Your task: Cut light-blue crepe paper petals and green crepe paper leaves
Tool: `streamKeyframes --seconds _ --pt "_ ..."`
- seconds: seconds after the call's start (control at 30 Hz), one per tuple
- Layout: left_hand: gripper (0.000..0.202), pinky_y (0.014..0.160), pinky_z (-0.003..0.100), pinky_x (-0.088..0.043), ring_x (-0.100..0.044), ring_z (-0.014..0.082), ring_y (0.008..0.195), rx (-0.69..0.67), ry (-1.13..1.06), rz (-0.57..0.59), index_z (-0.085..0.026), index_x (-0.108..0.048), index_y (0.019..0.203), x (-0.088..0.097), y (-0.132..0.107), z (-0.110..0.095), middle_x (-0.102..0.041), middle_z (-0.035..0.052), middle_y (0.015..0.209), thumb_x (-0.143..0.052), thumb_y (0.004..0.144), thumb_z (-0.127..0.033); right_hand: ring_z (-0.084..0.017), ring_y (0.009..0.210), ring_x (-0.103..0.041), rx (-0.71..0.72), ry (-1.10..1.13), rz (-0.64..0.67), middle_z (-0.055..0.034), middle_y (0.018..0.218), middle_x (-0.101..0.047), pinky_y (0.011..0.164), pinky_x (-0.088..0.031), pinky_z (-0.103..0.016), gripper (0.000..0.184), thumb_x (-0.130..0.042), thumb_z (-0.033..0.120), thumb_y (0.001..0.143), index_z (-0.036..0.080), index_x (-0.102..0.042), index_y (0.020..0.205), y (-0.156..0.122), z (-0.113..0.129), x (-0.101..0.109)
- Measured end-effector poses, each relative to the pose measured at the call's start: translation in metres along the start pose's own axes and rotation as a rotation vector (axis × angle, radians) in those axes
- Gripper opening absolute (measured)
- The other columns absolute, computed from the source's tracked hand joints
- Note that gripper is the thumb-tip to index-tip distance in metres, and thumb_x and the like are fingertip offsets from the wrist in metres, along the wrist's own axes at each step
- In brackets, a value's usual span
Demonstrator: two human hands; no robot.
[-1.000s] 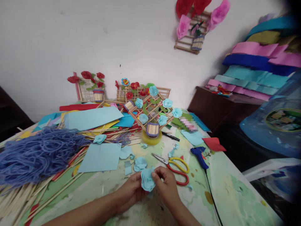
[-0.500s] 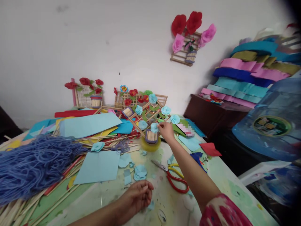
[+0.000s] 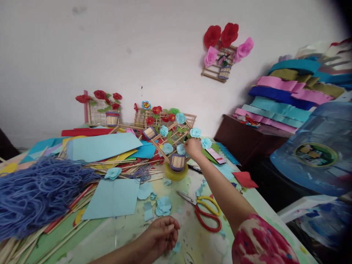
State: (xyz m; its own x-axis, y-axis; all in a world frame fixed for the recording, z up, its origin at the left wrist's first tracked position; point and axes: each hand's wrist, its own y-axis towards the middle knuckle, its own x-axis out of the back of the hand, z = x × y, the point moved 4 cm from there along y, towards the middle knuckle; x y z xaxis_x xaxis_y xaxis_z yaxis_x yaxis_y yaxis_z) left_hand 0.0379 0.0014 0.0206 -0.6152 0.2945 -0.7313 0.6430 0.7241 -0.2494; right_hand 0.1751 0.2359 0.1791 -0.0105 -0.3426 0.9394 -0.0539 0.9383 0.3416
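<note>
My right hand (image 3: pixel 193 148) reaches to a bamboo-stick lattice frame (image 3: pixel 161 149), its fingers pinched at the edge of a light-blue paper flower (image 3: pixel 180 149). The fingertips are partly hidden. More light-blue flowers and green leaves sit on this frame, with a small stick basket (image 3: pixel 177 162) at its lower corner. The frame leans over a yellow tape roll (image 3: pixel 176 175). My left hand (image 3: pixel 165 234) rests at the front of the table, fingers loosely curled, with nothing visible in them. Near it lie a loose blue paper flower (image 3: pixel 164 206) and scissors (image 3: pixel 206 211) with red and yellow handles.
Blue yarn (image 3: pixel 46 194) and bamboo sticks (image 3: pixel 24 244) cover the left side. A light-blue sheet (image 3: pixel 111 198) lies mid-table, with coloured paper behind. A water jug (image 3: pixel 313 146) and a dark cabinet (image 3: pixel 247 141) stand to the right. A flower frame (image 3: pixel 217 69) hangs on the wall.
The view has shifted slightly. My right hand has moved a little up along the frame and still touches the blue flower. My left hand stays curled in about the same spot.
</note>
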Motion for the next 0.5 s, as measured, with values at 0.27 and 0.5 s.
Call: streamKeyframes --seconds 0.27,0.5 --pt "0.025 0.053 0.019 -0.032 -0.053 0.0076 0.052 -0.003 0.005 0.000 -0.010 -0.060 0.078 0.000 -0.001 0.001 -0.059 0.0037 0.063 -0.072 0.067 -0.029 -0.020 0.102 -0.053 0.074 -0.079 -0.052 -0.0074 0.110 -0.057 0.089 -0.042 -0.042 0.025 -0.052 0.032 0.087 0.014 -0.058 0.103 -0.007 0.014 0.006" --pt "0.025 0.054 0.019 -0.034 -0.053 0.0074 0.052 -0.015 -0.014 0.026 -0.010 -0.061 0.077 0.002 0.002 0.003 -0.058 0.0032 0.062 -0.073 0.067 -0.028 -0.024 0.102 -0.046 0.123 -0.051 -0.087 -0.0115 0.098 -0.058 0.084 -0.032 -0.036 0.020 -0.050 0.024 0.084 0.016 -0.067 0.088 -0.015 0.022 0.002"
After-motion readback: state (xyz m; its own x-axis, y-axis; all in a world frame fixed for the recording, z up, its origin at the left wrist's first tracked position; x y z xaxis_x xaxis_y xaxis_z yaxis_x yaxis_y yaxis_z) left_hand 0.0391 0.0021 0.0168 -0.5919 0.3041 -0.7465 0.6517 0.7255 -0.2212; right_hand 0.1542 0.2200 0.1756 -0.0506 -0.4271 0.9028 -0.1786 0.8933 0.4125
